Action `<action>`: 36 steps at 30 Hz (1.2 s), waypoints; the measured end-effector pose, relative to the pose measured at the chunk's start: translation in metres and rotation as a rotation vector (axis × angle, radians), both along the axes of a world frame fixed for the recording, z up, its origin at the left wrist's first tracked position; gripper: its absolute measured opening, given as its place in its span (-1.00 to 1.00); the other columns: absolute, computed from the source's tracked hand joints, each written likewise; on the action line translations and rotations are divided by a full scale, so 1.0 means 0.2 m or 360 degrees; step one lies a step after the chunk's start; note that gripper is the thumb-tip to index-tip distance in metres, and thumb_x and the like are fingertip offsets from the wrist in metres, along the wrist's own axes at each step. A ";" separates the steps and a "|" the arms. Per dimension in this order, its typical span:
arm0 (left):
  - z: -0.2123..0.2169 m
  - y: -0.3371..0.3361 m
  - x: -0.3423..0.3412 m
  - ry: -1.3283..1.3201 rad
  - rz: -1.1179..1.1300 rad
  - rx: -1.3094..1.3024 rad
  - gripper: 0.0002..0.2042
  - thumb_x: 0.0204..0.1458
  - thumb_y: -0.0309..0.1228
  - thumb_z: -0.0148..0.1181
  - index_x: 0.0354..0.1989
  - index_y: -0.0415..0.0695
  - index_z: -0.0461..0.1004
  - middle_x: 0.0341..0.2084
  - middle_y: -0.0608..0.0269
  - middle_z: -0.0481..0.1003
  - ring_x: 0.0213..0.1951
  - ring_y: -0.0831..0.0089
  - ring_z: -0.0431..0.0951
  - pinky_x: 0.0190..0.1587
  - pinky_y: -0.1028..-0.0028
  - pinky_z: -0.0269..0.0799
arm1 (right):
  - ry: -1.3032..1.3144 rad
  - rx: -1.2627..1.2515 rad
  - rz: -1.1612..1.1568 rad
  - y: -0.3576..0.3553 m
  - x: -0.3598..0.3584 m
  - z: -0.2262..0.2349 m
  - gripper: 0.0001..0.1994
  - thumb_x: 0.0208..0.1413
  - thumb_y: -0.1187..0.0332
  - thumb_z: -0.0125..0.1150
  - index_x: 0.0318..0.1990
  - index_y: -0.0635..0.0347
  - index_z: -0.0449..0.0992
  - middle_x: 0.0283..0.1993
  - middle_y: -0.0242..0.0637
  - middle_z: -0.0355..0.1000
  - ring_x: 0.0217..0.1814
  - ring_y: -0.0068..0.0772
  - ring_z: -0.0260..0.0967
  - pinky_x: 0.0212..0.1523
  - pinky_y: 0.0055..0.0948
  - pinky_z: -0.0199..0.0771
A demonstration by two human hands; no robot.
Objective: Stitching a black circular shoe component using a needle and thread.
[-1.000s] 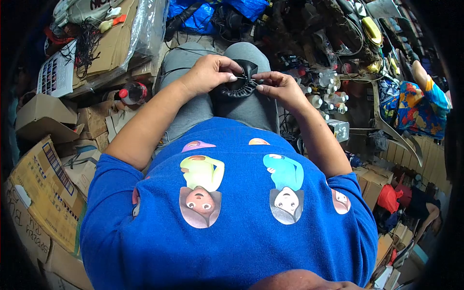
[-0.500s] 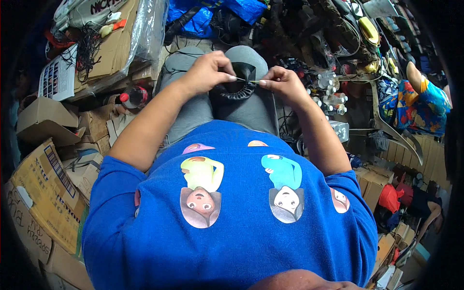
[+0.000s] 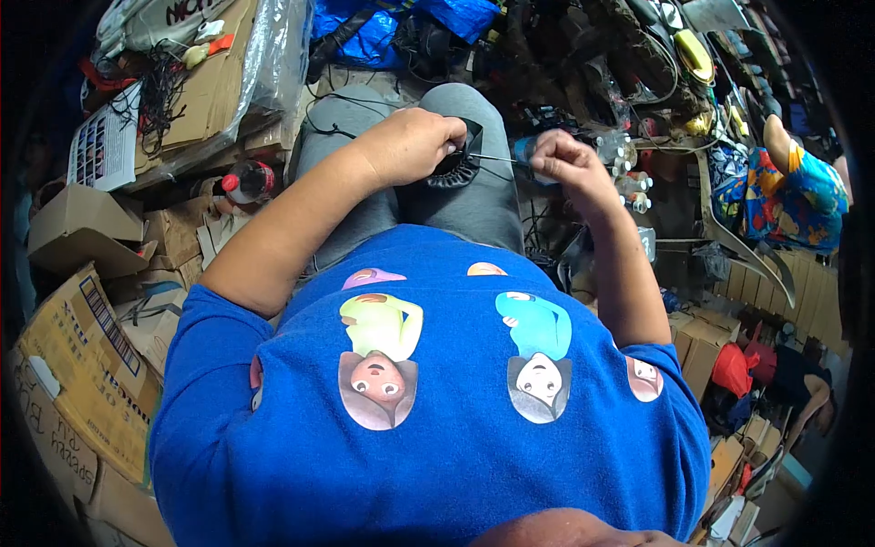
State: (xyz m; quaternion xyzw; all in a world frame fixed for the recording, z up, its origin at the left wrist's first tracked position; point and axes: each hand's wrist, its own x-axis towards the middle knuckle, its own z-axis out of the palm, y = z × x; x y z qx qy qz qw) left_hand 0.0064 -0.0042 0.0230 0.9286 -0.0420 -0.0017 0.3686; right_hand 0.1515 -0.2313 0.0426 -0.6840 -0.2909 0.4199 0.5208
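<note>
On my lap lies a black piece (image 3: 453, 175) with a ridged, coiled-looking edge; its exact kind is hard to make out. My left hand (image 3: 419, 144) is closed on its upper left side, with the fingertips partly hidden behind the knuckles. Between finger and thumb, my right hand (image 3: 570, 167) pinches a thin metal rod (image 3: 497, 159), which reaches left to the black piece. Whether the rod's tip goes into the piece cannot be seen. A thin black cord (image 3: 333, 130) trails from beside my left hand over my left knee.
At left stand cardboard boxes (image 3: 87, 228) and a dark bottle with a red cap (image 3: 248, 182). Several clear plastic bottles (image 3: 633, 191) lie beyond my right hand. A curved metal blade (image 3: 756, 264) sits farther right. Another person's arm (image 3: 807, 424) shows at the right edge.
My right hand has moved right and slightly down, drawing the thin metal rod rightward. My left hand has shifted right and rolled over the black piece, covering more of it.
</note>
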 end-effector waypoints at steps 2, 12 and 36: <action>0.01 -0.01 0.00 0.0022 -0.0003 0.0006 -0.89 -0.04 -0.46 0.06 -0.33 -0.16 0.44 -0.46 0.01 0.50 -0.32 0.05 0.51 -0.26 0.21 0.39 | -0.0474 -0.0108 0.0180 0.07 0.06 0.03 -0.85 -0.04 0.34 0.23 -0.44 0.24 0.48 -0.32 -0.38 0.29 -0.25 -0.54 0.25 -0.21 -0.55 0.25; 0.00 0.02 -0.01 0.0005 -0.0038 0.0118 -0.90 -0.02 -0.43 0.05 -0.36 -0.17 0.37 -0.48 0.00 0.47 -0.34 0.01 0.48 -0.31 0.16 0.36 | -0.1907 -0.0328 0.0671 0.22 -0.05 0.09 -0.82 -0.02 0.19 0.15 -0.36 0.06 0.49 -0.33 -0.29 0.43 -0.22 -0.18 0.37 -0.04 -0.23 0.18; 0.38 0.15 -0.21 -0.0611 -0.0099 -0.1739 -0.82 0.10 -0.29 0.07 -0.38 -0.16 0.38 -0.40 0.20 0.45 -0.32 0.40 0.49 -0.14 0.47 0.39 | 0.0454 0.0772 -0.0128 0.45 -0.12 0.17 -0.70 0.18 0.18 0.03 -0.19 0.28 0.40 -0.27 -0.28 0.43 -0.24 -0.46 0.36 -0.14 -0.47 0.35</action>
